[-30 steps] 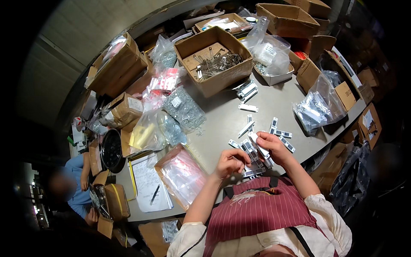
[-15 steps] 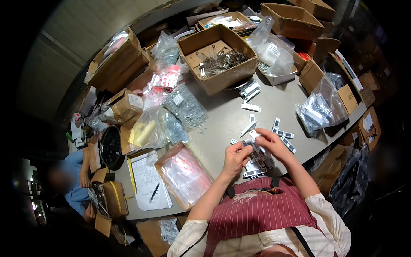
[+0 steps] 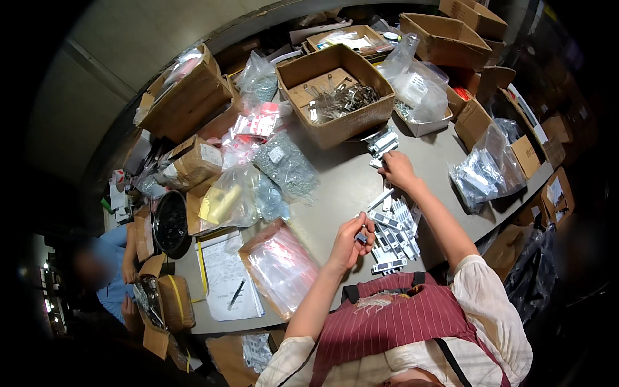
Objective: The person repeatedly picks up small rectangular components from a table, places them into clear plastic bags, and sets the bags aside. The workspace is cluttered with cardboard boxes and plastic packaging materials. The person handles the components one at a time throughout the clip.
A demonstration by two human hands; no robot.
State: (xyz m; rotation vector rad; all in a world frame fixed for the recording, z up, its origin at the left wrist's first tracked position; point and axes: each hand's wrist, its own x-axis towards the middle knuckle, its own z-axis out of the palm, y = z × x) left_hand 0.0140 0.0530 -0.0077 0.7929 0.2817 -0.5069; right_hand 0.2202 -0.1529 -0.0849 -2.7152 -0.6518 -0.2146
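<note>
Overlapping slim, straight-edged white bars (image 3: pixel 401 227)

Near me a burgundy apron (image 3: pixel 393 316) carries thin pale pinstripes, between cream sleeves (image 3: pixel 487 290). The tabletop (image 3: pixel 322 219) is grey, and the slim parts (image 3: pixel 394 237) piled there are white and grey with dark panels. The far carton (image 3: pixel 354 126) is brown; left, bags (image 3: pixel 258 126) show red and white, a co-worker's shirt (image 3: pixel 111 277) light blue.

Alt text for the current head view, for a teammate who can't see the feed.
The right hand is at small pale parts beside an open cardboard box of metal pieces, while the left hand holds a small grey piece next to a heap of pale strips. Bagged hardware and other cartons crowd the grey table.
</note>
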